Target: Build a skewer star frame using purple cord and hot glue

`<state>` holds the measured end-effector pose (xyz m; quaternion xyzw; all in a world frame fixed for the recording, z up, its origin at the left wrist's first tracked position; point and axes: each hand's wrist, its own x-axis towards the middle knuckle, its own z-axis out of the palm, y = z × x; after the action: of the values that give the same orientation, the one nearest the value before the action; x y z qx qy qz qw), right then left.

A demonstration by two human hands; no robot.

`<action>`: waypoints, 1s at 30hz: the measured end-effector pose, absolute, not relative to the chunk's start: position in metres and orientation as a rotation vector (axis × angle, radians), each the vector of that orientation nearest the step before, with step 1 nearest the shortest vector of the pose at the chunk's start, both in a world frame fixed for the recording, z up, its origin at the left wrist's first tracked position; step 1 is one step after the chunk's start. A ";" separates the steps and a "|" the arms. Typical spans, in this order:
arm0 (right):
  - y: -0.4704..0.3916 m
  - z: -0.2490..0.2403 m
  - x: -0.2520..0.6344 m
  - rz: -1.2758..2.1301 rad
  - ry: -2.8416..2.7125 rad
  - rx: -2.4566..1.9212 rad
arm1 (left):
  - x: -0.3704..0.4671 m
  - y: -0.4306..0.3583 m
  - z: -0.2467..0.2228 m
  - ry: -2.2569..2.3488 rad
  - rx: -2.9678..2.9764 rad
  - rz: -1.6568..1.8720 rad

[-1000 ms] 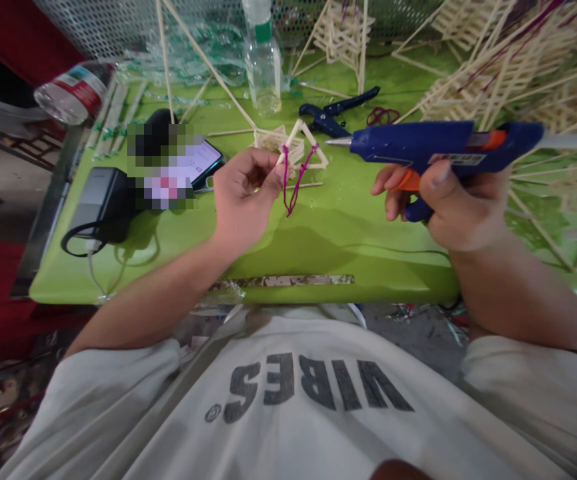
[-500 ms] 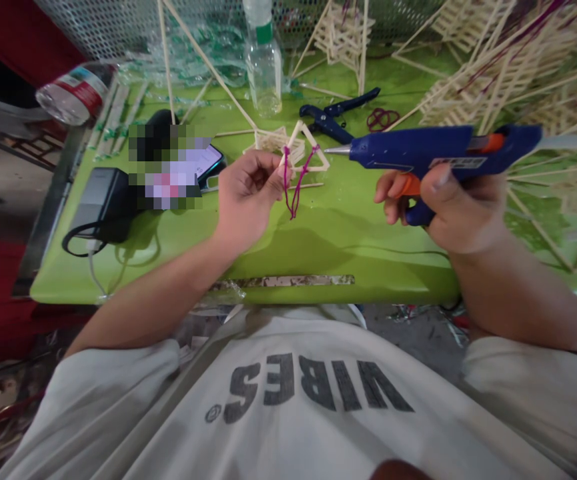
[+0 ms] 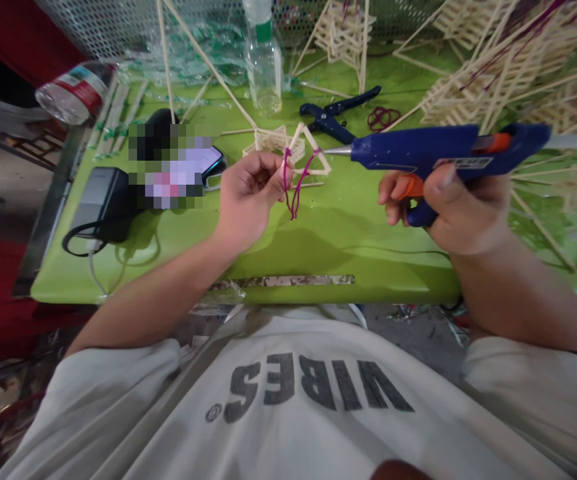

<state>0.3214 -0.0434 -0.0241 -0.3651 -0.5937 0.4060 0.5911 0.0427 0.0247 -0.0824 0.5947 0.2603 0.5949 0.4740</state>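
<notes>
Between the thumb and fingers of my left hand (image 3: pixel 251 197) is a small triangle of wooden sticks (image 3: pixel 323 162), pinched at its left corner. A purple string (image 3: pixel 295 200) is tied to two of its sides and hangs down in a loop. My right hand (image 3: pixel 461 207) is wrapped round the handle of a blue hot glue gun (image 3: pixel 418 150), fingers by its orange trigger. The metal nozzle points left, its tip at or very close to the string knot on the triangle's right side; I cannot tell whether they touch. A glue stick (image 3: pixel 575 141) sticks out of the gun's back.
Behind the triangle lie blue cutters (image 3: pixel 335 115), a coil of dark red string (image 3: pixel 383 119) and a clear bottle (image 3: pixel 264 67). To the left are a phone (image 3: pixel 195 167) and a power bank (image 3: pixel 103 203) with a cable. Several stick structures (image 3: pixel 518 73) crowd the right side.
The glue gun and my right hand have shifted slightly to the right. My left hand and the triangle have barely moved.
</notes>
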 end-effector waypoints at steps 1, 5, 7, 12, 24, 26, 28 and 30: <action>-0.044 -0.024 0.322 0.945 -1.382 -0.854 | 0.042 0.024 -0.081 0.638 1.458 1.451; -0.043 -0.024 0.323 0.951 -1.400 -0.827 | 0.043 0.023 -0.079 0.615 1.475 1.483; -0.043 -0.025 0.324 0.970 -1.404 -0.796 | 0.044 0.022 -0.079 0.599 1.480 1.488; -0.043 -0.027 0.326 0.973 -1.428 -0.814 | 0.044 0.021 -0.078 0.604 1.471 1.475; -0.043 -0.027 0.328 0.941 -1.450 -0.902 | 0.042 0.018 -0.077 0.684 1.468 1.408; -0.043 -0.027 0.328 0.936 -1.457 -0.890 | 0.042 0.019 -0.078 0.677 1.471 1.412; -0.043 -0.026 0.328 0.932 -1.450 -0.874 | 0.042 0.019 -0.078 0.665 1.471 1.426; -0.044 -0.025 0.327 0.939 -1.430 -0.871 | 0.043 0.019 -0.078 0.657 1.473 1.435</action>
<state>0.3272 -0.0436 -0.0252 -0.3718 -0.6101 0.4005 0.5737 0.0425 0.0188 -0.0781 0.6015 0.2683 0.5860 0.4720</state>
